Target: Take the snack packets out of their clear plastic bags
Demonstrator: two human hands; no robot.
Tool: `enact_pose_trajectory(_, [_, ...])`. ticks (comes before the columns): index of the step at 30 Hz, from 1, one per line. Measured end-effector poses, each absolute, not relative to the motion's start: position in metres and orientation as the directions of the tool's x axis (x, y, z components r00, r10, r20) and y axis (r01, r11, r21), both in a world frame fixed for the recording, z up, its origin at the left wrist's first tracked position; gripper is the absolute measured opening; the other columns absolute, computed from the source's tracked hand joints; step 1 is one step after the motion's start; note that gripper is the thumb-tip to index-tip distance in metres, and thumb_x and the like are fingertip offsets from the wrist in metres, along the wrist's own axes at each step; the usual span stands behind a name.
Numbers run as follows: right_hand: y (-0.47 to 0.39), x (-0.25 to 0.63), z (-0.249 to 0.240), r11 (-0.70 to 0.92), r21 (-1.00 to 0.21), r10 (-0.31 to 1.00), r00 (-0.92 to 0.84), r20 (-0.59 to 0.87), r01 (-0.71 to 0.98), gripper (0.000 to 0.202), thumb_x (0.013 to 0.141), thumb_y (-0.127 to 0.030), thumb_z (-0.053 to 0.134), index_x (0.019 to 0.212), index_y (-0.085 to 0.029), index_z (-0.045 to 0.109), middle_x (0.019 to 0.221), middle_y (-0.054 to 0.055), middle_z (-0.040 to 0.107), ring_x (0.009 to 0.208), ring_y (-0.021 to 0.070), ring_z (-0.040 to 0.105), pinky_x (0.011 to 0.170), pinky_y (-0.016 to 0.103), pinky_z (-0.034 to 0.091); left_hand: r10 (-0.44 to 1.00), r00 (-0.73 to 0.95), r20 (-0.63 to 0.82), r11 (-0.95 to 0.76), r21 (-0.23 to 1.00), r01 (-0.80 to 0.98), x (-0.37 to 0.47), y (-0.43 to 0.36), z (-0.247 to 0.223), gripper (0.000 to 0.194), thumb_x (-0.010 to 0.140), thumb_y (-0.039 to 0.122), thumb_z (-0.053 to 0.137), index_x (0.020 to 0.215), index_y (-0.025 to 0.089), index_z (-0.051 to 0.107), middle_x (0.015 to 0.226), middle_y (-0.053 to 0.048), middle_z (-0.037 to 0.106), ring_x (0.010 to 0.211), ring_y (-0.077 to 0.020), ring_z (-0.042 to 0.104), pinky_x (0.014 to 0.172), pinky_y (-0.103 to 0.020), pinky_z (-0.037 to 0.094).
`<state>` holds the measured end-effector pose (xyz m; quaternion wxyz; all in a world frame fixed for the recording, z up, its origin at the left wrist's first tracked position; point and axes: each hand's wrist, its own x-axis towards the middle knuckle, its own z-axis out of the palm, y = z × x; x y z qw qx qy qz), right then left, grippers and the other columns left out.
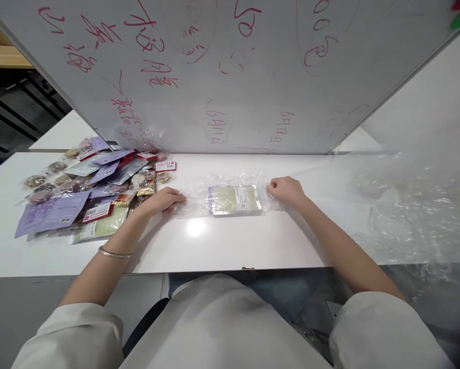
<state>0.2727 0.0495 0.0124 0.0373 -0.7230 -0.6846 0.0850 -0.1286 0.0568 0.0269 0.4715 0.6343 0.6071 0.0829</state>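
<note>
A pale green packet point(230, 200) with a white printed label lies flat on the white table, with a clear plastic bag point(195, 200) spread around it. At the bag's left end, my left hand point(167, 199) has its fingers closed on the plastic. My right hand point(286, 189) is curled into a near fist just right of the packet, pinching the plastic at that side. Whether the packet is inside the bag or under it is hard to tell through the clear film.
Left of my hands is a pile of packets, among them a purple packet point(53, 211) and several bagged snacks. A whiteboard point(230, 77) with red writing stands upright behind the table point(214, 251). A heap of clear plastic bags point(418, 215) hangs over the table's right front edge.
</note>
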Motion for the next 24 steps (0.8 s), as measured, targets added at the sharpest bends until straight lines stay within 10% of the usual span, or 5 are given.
enact_pose_trajectory(5, [0.027,0.273,-0.006,0.072,-0.038,0.965,-0.060,0.254,0.997,0.025,0.085,-0.024,0.047,0.094,-0.014,0.068,0.087,0.015,0.068,0.080,0.0261,0.062,0.070,0.036,0.043,0.980,0.196,-0.028,-0.188,0.169,0.967,-0.114,0.030,0.035,0.024,0.085,0.033,0.056,0.095,0.015,0.068,0.099,-0.019,0.068,0.096,-0.0342,0.067,0.080,-0.043,0.052])
enact_pose_trajectory(11, [-0.012,0.290,0.006,0.574,-0.280,0.818,-0.522,0.241,0.769,0.068,0.087,-0.032,0.057,0.151,-0.022,0.038,0.155,0.012,0.045,0.143,0.0310,0.041,0.110,0.050,0.043,0.650,0.756,0.080,-0.742,0.283,0.608,-0.116,0.014,0.031,0.056,0.091,0.042,0.057,0.144,0.024,0.050,0.159,-0.013,0.038,0.147,-0.0323,0.033,0.120,-0.052,0.028])
enact_pose_trajectory(16, [-0.020,0.291,-0.011,0.543,-0.321,0.839,-0.489,0.238,0.776,0.037,0.091,-0.019,0.043,0.120,-0.023,0.065,0.125,0.009,0.070,0.123,0.0264,0.062,0.101,0.046,0.051,0.728,0.683,0.053,-0.623,0.468,0.627,-0.122,0.023,0.019,0.039,0.096,0.029,0.037,0.117,0.022,0.069,0.130,-0.007,0.068,0.132,-0.0262,0.054,0.119,-0.049,0.030])
enact_pose_trajectory(20, [-0.014,0.281,-0.006,0.380,-0.433,0.915,-0.266,0.302,0.817,0.026,0.086,-0.016,0.039,0.077,-0.023,0.063,0.078,0.004,0.071,0.073,0.0203,0.067,0.069,0.033,0.052,0.894,0.432,0.121,-0.420,0.563,0.712,-0.110,0.021,0.026,0.027,0.088,0.023,0.039,0.085,0.019,0.066,0.087,-0.006,0.072,0.086,-0.0212,0.067,0.083,-0.033,0.050])
enact_pose_trajectory(24, [-0.002,0.260,0.003,0.156,-0.467,0.984,-0.097,0.147,0.871,0.027,0.085,-0.013,0.036,0.069,-0.022,0.057,0.067,0.001,0.065,0.059,0.0168,0.057,0.059,0.028,0.041,0.956,0.290,0.039,-0.282,0.387,0.878,-0.091,0.027,0.022,0.025,0.088,0.018,0.037,0.076,0.019,0.059,0.077,-0.006,0.066,0.074,-0.0212,0.063,0.068,-0.030,0.044])
